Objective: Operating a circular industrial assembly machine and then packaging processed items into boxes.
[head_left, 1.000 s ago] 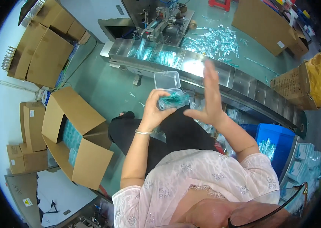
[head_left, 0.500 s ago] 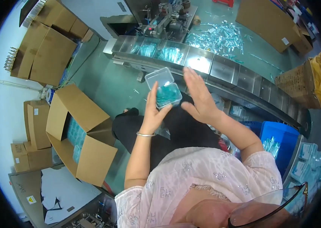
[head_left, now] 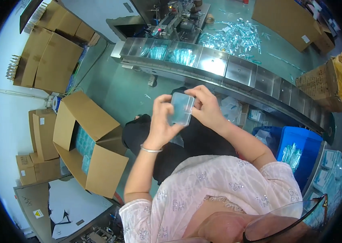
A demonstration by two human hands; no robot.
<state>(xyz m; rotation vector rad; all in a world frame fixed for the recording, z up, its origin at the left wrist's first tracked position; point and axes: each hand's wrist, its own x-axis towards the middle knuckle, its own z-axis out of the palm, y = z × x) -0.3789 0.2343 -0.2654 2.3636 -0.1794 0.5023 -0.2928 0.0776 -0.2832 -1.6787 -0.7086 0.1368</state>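
Note:
A small clear plastic box [head_left: 180, 108] with its lid closed is held up over my lap, tilted, with blue-green contents showing faintly through it. My left hand [head_left: 162, 121] is closed round the box's left side, thumb along the lower edge. At the box's upper right edge, my right hand [head_left: 206, 106] has curled fingers pressed against the rim, and its thumb is partly hidden behind the box.
Ahead runs a metal conveyor with compartments [head_left: 240, 73], two of them holding blue-green slim pieces [head_left: 182, 56]. More pieces [head_left: 235, 40] lie scattered on the floor beyond. An open carton [head_left: 108, 172] of clear boxes stands left; a blue bin [head_left: 300, 139] stands right.
The box's lid has swung from open to closed. My right hand has moved left from beside the box onto its edge, fingers curling in; my left hand still holds the box.

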